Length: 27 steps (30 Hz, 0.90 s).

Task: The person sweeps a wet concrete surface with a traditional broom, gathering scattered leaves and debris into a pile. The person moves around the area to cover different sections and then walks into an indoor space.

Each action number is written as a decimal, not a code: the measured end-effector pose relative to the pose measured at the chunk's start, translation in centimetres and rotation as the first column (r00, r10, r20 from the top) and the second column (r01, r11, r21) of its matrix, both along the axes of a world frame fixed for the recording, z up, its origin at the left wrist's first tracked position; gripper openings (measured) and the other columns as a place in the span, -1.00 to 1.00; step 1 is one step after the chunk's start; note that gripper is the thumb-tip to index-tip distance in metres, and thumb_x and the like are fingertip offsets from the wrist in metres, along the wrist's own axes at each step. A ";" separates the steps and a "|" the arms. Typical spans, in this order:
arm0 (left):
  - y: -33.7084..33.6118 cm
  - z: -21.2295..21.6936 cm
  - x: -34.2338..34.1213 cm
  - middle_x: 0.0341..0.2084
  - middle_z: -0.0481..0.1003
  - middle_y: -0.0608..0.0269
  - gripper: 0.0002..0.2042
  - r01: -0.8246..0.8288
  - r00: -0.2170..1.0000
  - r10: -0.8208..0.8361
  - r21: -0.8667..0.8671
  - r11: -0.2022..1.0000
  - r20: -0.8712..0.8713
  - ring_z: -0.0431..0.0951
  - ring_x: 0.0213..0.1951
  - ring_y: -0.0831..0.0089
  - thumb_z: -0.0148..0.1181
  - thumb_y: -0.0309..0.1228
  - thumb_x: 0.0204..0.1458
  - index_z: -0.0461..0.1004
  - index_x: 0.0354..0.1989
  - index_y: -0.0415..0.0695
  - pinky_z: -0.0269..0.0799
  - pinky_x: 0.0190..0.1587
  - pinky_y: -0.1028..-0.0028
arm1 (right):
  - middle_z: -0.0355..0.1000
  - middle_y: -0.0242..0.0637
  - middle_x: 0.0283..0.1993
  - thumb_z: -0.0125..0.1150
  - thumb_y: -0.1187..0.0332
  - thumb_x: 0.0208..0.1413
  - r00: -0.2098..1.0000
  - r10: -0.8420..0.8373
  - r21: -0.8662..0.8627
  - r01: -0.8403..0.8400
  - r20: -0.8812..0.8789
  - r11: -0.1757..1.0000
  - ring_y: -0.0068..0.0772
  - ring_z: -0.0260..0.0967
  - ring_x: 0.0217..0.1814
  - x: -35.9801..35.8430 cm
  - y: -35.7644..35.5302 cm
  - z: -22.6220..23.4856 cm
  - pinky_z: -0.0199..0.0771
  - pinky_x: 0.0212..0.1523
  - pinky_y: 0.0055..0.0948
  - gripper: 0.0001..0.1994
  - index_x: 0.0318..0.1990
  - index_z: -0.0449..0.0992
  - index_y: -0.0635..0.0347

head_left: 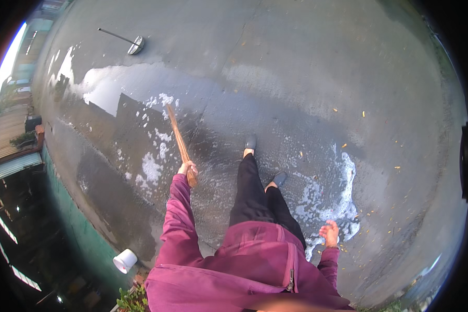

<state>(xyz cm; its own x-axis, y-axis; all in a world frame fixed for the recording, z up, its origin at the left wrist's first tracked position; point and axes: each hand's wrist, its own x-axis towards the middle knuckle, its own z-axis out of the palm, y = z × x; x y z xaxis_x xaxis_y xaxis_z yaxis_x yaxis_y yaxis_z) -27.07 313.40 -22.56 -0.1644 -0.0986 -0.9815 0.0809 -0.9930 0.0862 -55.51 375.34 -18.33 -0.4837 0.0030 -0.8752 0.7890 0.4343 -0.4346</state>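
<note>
So my left hand point(187, 168) was clenched round the top end of the wooden handle point(179, 139), which ran away from me, forward and slightly left, down to the wet, soapy concrete floor point(296, 78). My right hand point(329, 232) hung loose and open by my hip, well apart from it, holding nothing.

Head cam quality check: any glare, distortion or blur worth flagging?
Head view: strong fisheye, black vignette at the corners, roof edge bent into a curve. Bright sky glare mirrored in the puddle on wet concrete. Light is soft, no hard shadows. Left hand on the wooden stick is fairly sharp; right hand looks slightly soft.
</note>
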 end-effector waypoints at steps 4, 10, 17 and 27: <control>-3.7 -6.6 -8.4 -0.83 0.20 0.37 -0.88 0.133 0.991 -0.135 -0.102 0.986 -0.010 0.23 -0.79 0.54 0.02 -0.58 -0.29 0.22 -0.63 -0.11 0.23 -0.72 0.54 | 0.33 -0.24 -0.55 -0.17 0.55 -0.12 0.992 0.117 0.129 -0.122 0.047 0.984 -0.41 0.32 -0.63 1.9 -2.9 1.0 0.42 -0.63 -0.45 -0.72 -0.17 0.26 0.16; 4.9 -11.8 -27.3 -0.60 0.36 0.03 -0.27 0.811 0.577 -0.692 -0.207 0.547 0.434 0.43 -0.70 0.34 0.00 -0.51 -0.19 -0.29 0.16 -0.17 0.40 -0.69 0.36 | 0.36 -0.25 -0.55 -0.14 0.51 -0.05 0.984 0.121 0.188 -0.145 0.131 0.972 -0.45 0.35 -0.58 2.4 -9.4 5.7 0.44 -0.59 -0.48 -0.76 -0.17 0.28 0.17; -0.7 -9.1 -34.6 -0.71 0.34 0.28 -0.43 0.906 -0.025 -1.000 -0.423 -0.028 0.013 0.37 -0.73 0.43 0.05 -0.55 -0.22 0.02 0.05 -0.18 0.35 -0.67 0.40 | 0.36 -0.25 -0.49 -0.14 0.50 -0.07 0.971 0.237 0.126 -0.239 0.028 0.963 -0.46 0.35 -0.53 -1.2 -20.7 8.3 0.44 -0.48 -0.48 -0.73 -0.14 0.26 0.20; -7.1 2.6 -18.2 -0.71 0.27 0.33 -0.23 0.755 0.324 -0.826 -0.400 0.520 -0.462 0.28 -0.76 0.59 0.09 -0.64 -0.28 -0.14 0.18 -0.10 0.26 -0.76 0.54 | 0.33 -0.24 -0.49 -0.19 0.57 -0.10 0.925 0.372 0.090 -0.378 0.081 0.921 -0.45 0.34 -0.55 -6.0 -27.0 3.9 0.43 -0.54 -0.49 -0.69 -0.12 0.24 0.19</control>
<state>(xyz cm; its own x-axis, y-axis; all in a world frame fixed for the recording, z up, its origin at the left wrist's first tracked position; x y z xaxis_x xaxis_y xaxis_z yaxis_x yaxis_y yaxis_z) -45.28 306.34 -19.94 -0.6872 0.2995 -0.6619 -0.6744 -0.6018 0.4279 -61.48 348.35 -14.45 -0.4126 -0.0774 -0.9076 0.5831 0.7431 -0.3284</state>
